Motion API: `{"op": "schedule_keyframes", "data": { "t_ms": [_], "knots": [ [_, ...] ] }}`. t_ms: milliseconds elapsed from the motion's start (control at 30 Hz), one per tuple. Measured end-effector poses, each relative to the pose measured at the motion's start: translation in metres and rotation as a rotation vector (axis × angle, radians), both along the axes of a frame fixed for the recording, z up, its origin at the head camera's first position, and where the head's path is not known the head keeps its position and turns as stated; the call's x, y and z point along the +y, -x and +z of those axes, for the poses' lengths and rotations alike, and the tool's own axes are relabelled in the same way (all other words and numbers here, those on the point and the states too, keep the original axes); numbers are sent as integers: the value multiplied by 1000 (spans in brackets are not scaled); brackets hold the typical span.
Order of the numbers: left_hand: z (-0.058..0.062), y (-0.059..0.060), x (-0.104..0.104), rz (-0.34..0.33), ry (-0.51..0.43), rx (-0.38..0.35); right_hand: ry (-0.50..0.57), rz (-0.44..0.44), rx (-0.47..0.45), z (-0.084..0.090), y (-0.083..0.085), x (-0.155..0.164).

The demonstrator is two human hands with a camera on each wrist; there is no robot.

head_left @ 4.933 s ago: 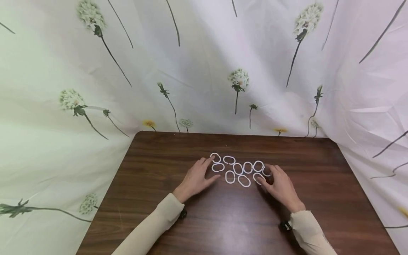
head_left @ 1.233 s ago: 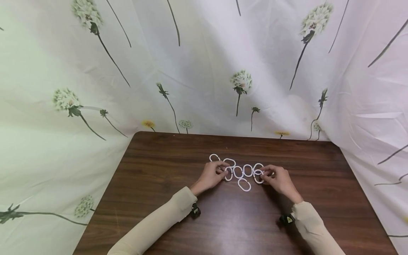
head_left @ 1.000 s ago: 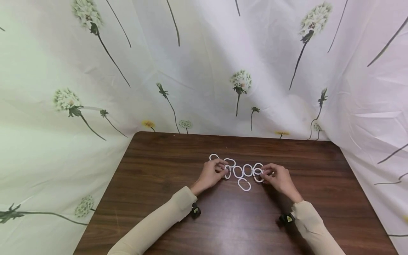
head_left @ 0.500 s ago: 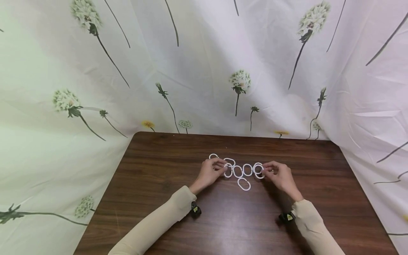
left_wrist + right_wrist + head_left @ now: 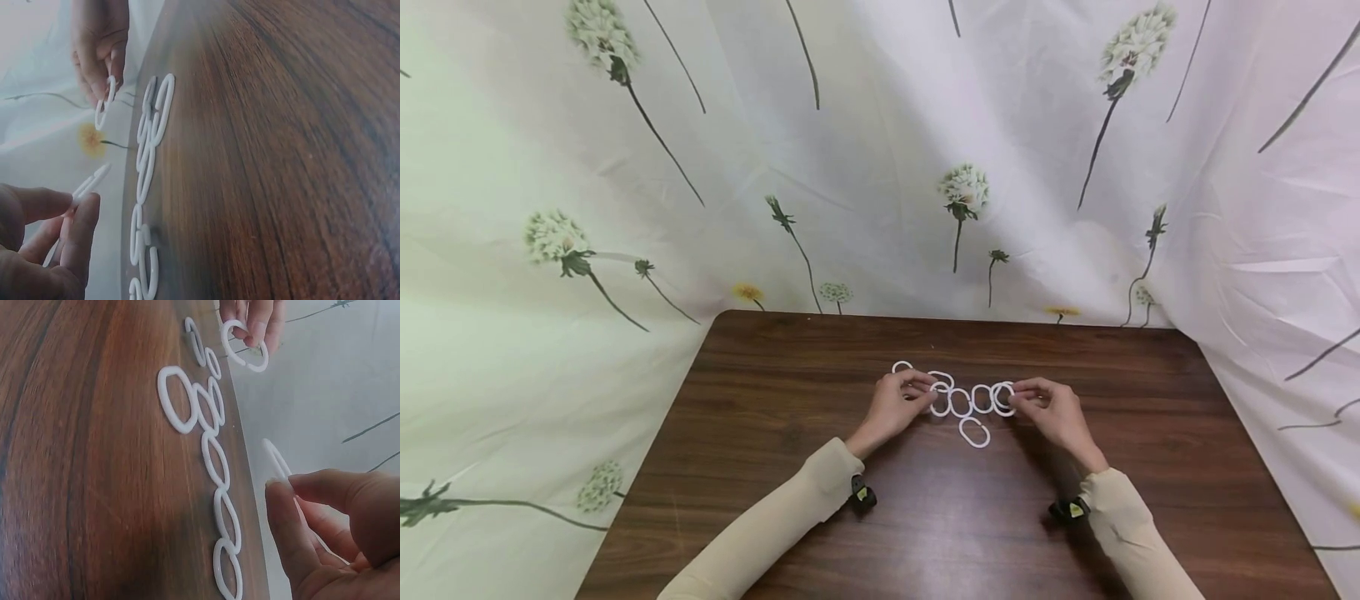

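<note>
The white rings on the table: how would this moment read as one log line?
left hand: pinches a white ring, lifted | right hand: pinches another ring, lifted | other rings: flat on wooden table

Head view high, looking down; wrist views low, close, facing; all share rings [image 5: 972, 400].

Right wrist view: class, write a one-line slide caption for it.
Each hand pinches a white plastic ring above a wooden table, beside more rings lying flat.
</note>
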State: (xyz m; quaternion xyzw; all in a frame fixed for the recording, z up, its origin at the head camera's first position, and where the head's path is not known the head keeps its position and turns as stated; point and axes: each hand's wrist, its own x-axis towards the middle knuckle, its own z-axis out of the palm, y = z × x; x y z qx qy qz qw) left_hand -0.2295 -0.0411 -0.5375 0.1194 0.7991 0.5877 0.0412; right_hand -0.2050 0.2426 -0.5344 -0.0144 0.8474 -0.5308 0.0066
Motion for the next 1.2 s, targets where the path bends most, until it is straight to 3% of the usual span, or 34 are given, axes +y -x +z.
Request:
{"op": "schedule_keyframes", "data": {
  "t_ms": [200, 500, 567, 800, 1200],
  "knots": [
    [6, -3, 3, -2, -35, -1, 43, 27, -14, 5, 3, -10],
    [42, -12, 3, -59, -94, -36, 46, 41, 11, 12, 13, -22],
    [43, -12, 5, -64, -99, -42, 59, 46, 12, 12, 14, -23],
    [41, -13, 13, -105, -115, -78, 130, 70, -42, 44, -4, -30],
    [38, -14, 17, -117, -150, -56, 167, 74, -83, 42, -5, -37]
  ]
}}
